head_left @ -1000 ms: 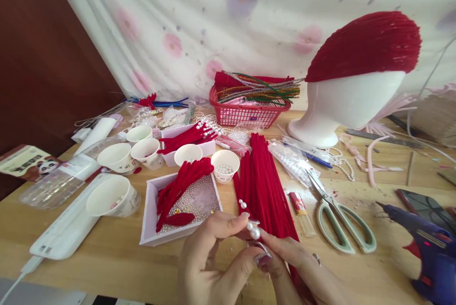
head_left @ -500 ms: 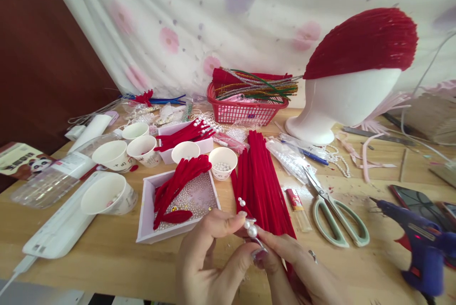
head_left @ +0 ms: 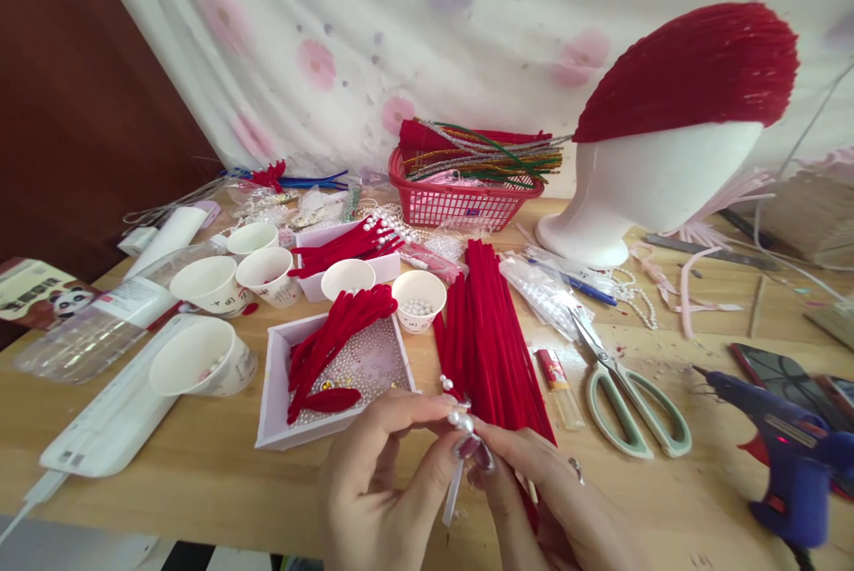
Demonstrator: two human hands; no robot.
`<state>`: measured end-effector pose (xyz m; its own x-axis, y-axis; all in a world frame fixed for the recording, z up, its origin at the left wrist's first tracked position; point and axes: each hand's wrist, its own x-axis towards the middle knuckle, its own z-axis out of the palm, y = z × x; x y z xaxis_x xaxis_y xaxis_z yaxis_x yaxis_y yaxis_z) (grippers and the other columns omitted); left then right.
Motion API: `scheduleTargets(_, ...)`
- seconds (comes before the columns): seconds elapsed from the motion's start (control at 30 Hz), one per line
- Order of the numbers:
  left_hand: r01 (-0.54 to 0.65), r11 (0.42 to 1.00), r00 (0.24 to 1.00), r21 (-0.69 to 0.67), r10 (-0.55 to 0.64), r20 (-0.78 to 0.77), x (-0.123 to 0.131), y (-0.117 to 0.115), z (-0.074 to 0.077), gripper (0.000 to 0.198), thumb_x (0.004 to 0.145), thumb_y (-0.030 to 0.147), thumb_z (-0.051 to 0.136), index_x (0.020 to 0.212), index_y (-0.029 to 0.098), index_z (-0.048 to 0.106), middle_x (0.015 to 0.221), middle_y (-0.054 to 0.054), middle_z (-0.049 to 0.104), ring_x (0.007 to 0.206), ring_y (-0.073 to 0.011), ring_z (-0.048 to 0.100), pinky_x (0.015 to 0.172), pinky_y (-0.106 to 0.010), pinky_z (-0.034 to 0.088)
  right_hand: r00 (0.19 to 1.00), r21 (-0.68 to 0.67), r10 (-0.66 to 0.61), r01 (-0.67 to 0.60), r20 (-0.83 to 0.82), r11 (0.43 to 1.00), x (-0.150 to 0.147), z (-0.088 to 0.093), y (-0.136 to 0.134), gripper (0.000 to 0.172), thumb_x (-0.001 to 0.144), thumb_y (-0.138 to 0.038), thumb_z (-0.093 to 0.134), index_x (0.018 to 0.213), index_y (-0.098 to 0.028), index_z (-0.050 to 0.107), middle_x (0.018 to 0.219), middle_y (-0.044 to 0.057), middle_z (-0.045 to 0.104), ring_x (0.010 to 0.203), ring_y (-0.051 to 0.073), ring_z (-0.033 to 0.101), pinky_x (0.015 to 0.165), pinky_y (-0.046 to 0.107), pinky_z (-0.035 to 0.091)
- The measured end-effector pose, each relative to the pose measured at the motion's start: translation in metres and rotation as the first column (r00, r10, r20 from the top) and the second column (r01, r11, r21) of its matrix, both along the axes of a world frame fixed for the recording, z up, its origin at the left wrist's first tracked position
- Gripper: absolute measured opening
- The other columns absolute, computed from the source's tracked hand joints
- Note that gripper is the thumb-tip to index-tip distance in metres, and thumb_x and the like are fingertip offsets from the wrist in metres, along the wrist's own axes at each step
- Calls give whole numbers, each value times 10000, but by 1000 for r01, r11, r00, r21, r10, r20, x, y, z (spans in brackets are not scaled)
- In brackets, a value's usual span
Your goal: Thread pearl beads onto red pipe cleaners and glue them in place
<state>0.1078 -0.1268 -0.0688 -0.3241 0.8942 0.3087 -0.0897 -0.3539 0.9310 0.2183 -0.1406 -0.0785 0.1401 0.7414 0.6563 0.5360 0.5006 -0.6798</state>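
My left hand (head_left: 380,482) and my right hand (head_left: 534,486) meet at the near edge of the wooden table (head_left: 200,482). Both pinch a small pearl piece (head_left: 459,418) between fingertips, with a thin white stick hanging below it. Just behind the fingers lies a bundle of red pipe cleaners (head_left: 487,340). To the left sits a white tray (head_left: 280,411) with tiny beads and red stems.
Scissors (head_left: 633,402) and a blue glue gun (head_left: 787,455) lie to the right. Several paper cups (head_left: 200,357), a red basket (head_left: 460,197) of pipe cleaners and a white head form (head_left: 640,188) with a red cap stand further back. A white flat device (head_left: 107,420) lies left.
The fingers have shifted on the pearl piece, lowering it slightly; a thin white stick now shows beneath it. The view moved a little.
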Motion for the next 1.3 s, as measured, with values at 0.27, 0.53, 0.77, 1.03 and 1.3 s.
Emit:
scheduleTargets(0.27,-53,998,996,25,54,-69,1,0,-3,295,794,66,783,971,302,779,861,65,782,765,-93,746,756,-131,614,1000,-46,-12,12,-7,999,-1,0,-1,261,885,-45,643,1010,-254,738,775,-33,746,642,104,678,671,168,522)
scheduleTargets(0.53,29,995,980,93,-10,-197,-11,4,-8,411,796,9,757,1066,318,752,904,91,773,843,-60,748,845,-89,586,996,-51,-20,16,-85,999,-5,-4,0,255,874,-41,654,992,-251,736,799,-24,749,666,114,666,679,174,532)
scheduleTargets(0.77,26,998,984,63,-15,-176,-8,4,-6,349,796,47,772,1019,315,768,879,76,775,801,-80,744,786,-112,604,987,-101,-7,-10,-162,995,-6,-3,0,259,865,-47,672,990,-259,754,835,-24,768,671,116,672,661,166,531)
scheduleTargets(1.03,-56,989,965,135,88,-246,7,-2,2,345,833,33,727,1043,306,755,936,57,798,856,-124,742,807,-180,602,927,-227,-58,-30,-370,973,-3,-5,-1,159,896,-151,730,928,-299,780,787,-27,765,665,129,723,691,166,571)
scheduleTargets(1.3,-13,977,942,214,83,-325,3,-3,11,484,792,-32,717,1150,294,714,937,71,800,806,-114,730,783,-188,593,904,-166,21,-102,-427,981,-5,-6,-2,130,938,-166,685,941,-270,762,784,7,742,644,131,684,601,176,546)
